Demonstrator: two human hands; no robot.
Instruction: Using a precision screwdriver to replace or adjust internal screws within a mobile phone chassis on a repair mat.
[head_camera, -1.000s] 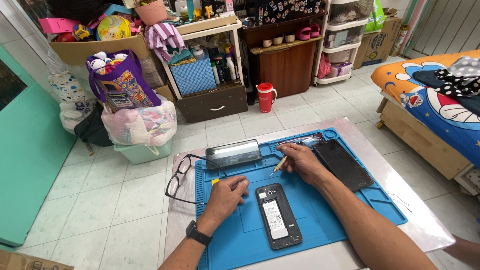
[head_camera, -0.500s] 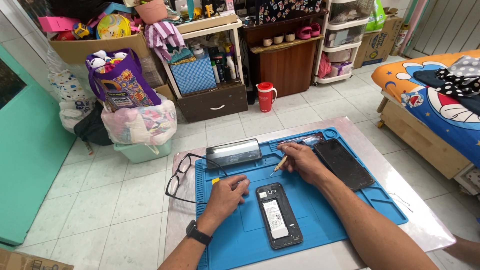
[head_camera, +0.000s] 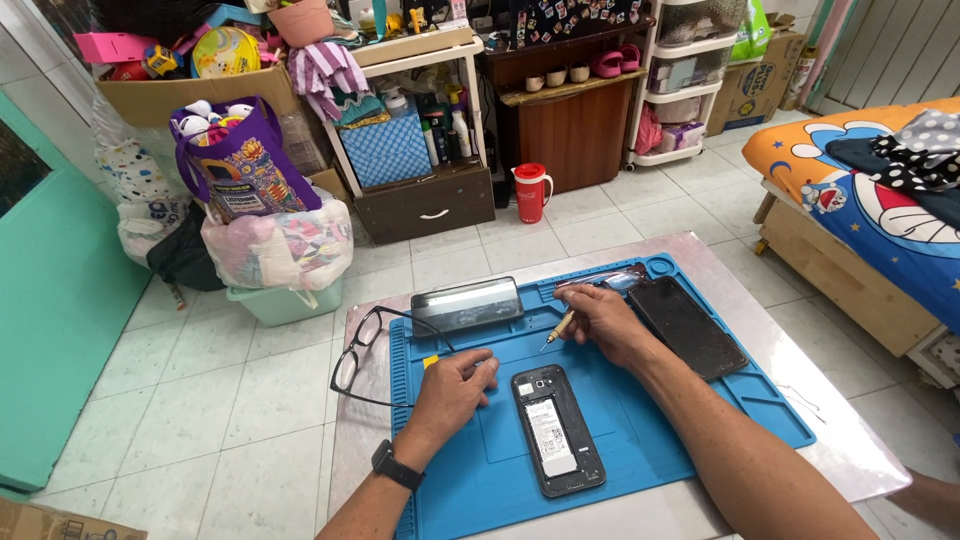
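A black phone (head_camera: 557, 443) lies face down on the blue repair mat (head_camera: 700, 420) with its back off and a white-labelled battery showing. My right hand (head_camera: 603, 320) rests on the mat above the phone, pinching a small screwdriver (head_camera: 556, 330) whose tip points down-left at the mat. To the left of the phone, my left hand (head_camera: 452, 388), with a black watch on its wrist, lies with fingers curled against the mat. A small yellow piece (head_camera: 430, 361) sits just beyond its knuckles. Whether anything is under those fingers is hidden.
A black flat panel (head_camera: 687, 326) lies on the mat's right side, and a grey shiny box (head_camera: 467, 304) at its far edge. Black glasses (head_camera: 358, 352) hang over the left rim. Beyond the low table (head_camera: 850, 440) are a red jug (head_camera: 530, 191), shelves, bags and a bed (head_camera: 860, 190).
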